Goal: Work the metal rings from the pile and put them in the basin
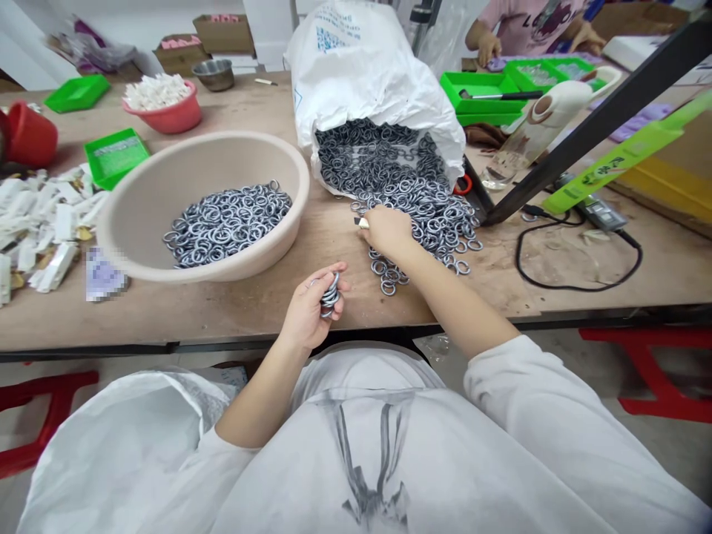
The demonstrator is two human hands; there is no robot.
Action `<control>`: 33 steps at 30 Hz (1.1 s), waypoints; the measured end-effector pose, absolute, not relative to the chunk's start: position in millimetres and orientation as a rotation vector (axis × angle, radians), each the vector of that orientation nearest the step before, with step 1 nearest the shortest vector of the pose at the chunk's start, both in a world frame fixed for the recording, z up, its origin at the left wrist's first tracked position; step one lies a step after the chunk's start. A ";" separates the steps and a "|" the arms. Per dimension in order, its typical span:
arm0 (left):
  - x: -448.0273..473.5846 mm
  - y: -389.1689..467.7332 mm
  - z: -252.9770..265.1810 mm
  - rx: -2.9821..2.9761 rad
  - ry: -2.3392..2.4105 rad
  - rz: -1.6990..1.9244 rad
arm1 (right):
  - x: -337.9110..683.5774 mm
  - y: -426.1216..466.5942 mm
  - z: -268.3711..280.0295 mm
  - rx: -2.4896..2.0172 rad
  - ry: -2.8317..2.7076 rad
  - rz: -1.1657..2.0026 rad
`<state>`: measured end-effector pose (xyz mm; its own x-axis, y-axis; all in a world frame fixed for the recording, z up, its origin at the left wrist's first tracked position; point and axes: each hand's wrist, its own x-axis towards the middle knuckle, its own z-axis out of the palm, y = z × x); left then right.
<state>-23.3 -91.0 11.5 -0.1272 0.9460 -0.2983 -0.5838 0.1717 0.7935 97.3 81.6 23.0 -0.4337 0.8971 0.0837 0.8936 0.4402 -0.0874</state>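
My left hand (305, 310) is closed around several grey rings (330, 295), held in a stack above the table's front part. At the edge of a loose pile of the same rings (439, 215) is my right hand (390, 231), palm down. Its fingers are closed on a small cream-coloured tool with a dark tip (361, 222); most of it is hidden by the hand. The pile spills from the mouth of a white sack (356, 67) lying on the table. To the left, a large beige basin (127, 222) holds many more rings.
White plastic pieces (33, 215), a green tray (116, 156) and a red bowl (167, 115) stand at the left. A dark slanted post (584, 119), a clear bottle (512, 159) and a black cable (520, 259) are at the right. Across the table is another person (523, 26).
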 end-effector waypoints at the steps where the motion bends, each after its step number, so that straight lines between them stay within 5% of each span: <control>1: -25.3 -90.9 11.4 0.448 1.006 1.403 | 93.1 86.9 22.0 -1.620 -2.592 0.049; 4: -31.1 -90.1 10.7 0.357 0.998 1.419 | 91.3 89.5 22.2 -1.560 -2.540 0.201; 10: -25.0 -85.2 8.1 0.408 1.010 1.423 | 112.0 22.7 30.0 -0.814 -1.912 1.528; 14: -10.1 -85.8 4.6 0.590 1.006 1.432 | 111.7 -25.3 20.5 -0.724 -1.525 1.833; 28: -5.9 -94.1 17.3 0.516 1.005 1.386 | 131.2 -44.5 35.5 -0.829 -2.315 0.696; 33: -2.2 -94.6 19.3 0.501 1.016 1.375 | 130.8 -46.3 39.4 -0.878 -2.417 0.534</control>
<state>-2.2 -94.6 19.3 -0.1139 0.9487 -0.2949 -0.5608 0.1836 0.8073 130.8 -46.3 39.4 -0.6610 0.6755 0.3268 0.4751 0.7138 -0.5146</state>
